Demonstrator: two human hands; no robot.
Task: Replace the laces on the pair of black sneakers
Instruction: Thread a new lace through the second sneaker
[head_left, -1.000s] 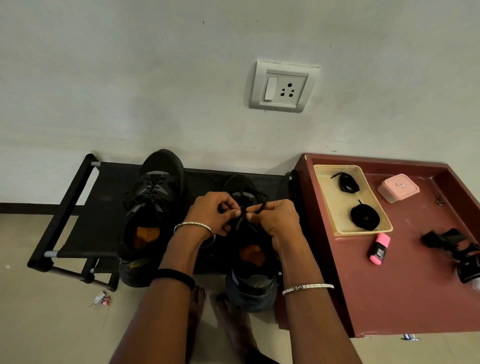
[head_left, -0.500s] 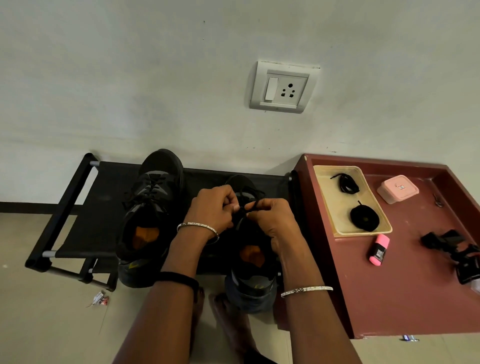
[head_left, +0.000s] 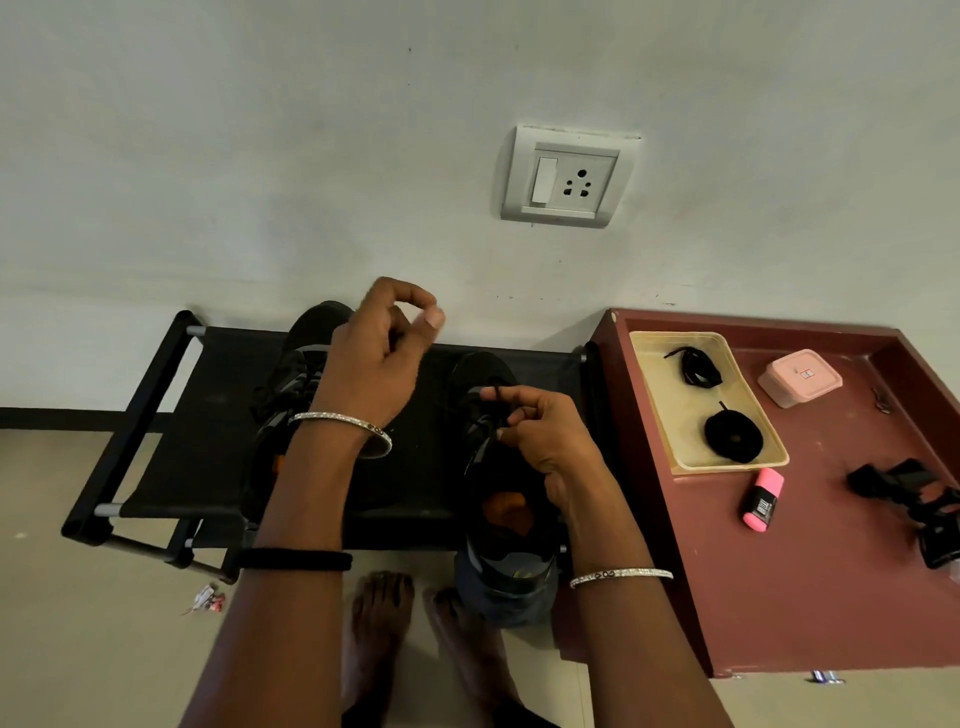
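Two black sneakers stand on a low black rack. The left sneaker is laced and partly hidden behind my left arm. My right hand pinches a black lace over the tongue of the right sneaker, whose orange insole shows. My left hand is raised above the rack between the shoes, fingers curled, and seems to grip a dark strand of the same lace. Against the black rack the strand is hard to see.
A red table stands right of the rack. On it are a beige tray with a loose lace and a coiled lace, a pink box, a pink highlighter and a black strap-like object. My bare feet are below.
My left hand has left the right sneaker's tongue and risen up and to the left. My right hand stays on the lace at the shoe.
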